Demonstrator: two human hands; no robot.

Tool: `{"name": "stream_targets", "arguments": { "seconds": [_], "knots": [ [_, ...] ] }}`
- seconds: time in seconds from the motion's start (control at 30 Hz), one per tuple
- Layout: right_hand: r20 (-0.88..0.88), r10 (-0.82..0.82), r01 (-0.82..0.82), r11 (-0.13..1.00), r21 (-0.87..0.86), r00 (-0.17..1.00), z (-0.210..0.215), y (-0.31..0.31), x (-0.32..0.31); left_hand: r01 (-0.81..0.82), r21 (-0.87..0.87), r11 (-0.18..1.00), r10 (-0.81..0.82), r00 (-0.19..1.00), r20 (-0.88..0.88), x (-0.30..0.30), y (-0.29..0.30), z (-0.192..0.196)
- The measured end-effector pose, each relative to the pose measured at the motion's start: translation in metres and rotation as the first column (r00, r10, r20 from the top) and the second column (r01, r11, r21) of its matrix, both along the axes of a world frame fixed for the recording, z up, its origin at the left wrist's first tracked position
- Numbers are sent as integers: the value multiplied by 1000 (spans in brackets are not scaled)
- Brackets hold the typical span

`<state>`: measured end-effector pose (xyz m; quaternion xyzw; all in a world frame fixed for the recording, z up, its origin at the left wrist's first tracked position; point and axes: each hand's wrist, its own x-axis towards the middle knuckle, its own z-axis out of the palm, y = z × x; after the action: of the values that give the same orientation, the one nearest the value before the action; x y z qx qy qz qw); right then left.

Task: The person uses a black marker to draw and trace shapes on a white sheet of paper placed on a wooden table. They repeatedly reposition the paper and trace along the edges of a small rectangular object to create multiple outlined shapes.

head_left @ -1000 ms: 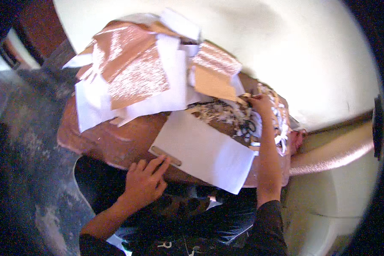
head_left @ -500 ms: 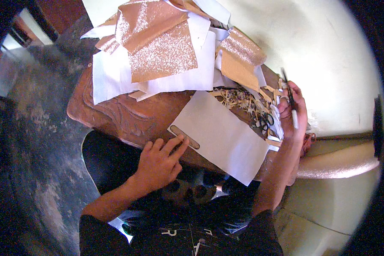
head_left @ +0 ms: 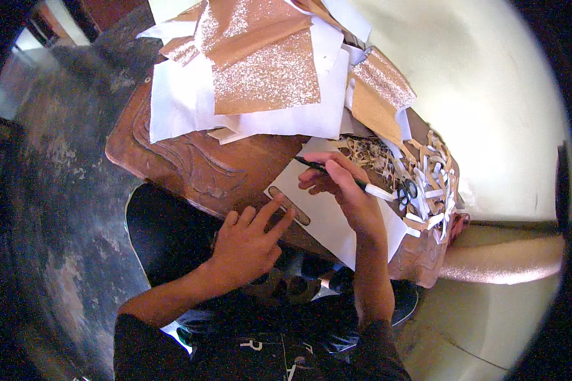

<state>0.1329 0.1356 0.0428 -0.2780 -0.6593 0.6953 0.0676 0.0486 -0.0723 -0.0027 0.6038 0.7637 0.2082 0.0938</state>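
A whitish rectangular sheet [head_left: 330,222] lies near the front edge of a carved brown wooden table [head_left: 254,162]. On its left edge rests a narrow, round-ended brown template [head_left: 299,214]. The index and middle fingertips of my left hand [head_left: 245,247] press on this strip, with the fingers stretched out and apart. Above the sheet, my right hand [head_left: 361,203] grips a dark pen with a white end [head_left: 376,192] between thumb and fingers. Its dark tip points left, raised over the sheet's upper part.
Glittery copper-coloured and white material [head_left: 267,76] is heaped at the far side. At the right are black-handled scissors [head_left: 407,192] beside a pile of white and tan cut strips [head_left: 435,184]. Past the table's right end lies a shiny roll [head_left: 508,257], near a pale wall.
My right hand has swung left with the pen, from the strip pile to above the sheet. My left hand keeps its fingertips on the template. The whole view has shifted slightly.
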Motion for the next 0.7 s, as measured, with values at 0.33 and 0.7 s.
{"name": "stream_targets", "arguments": {
  "seconds": [0.33,0.7],
  "knots": [
    [169,256,-292,925,242,952,-17,14,-35,18,-101,995,-14,999,38,3,0,-7],
    [115,347,-363,845,393,931,-19,22,-41,-74,7,997,74,996,-42,6,2,-6]
  ]
}}
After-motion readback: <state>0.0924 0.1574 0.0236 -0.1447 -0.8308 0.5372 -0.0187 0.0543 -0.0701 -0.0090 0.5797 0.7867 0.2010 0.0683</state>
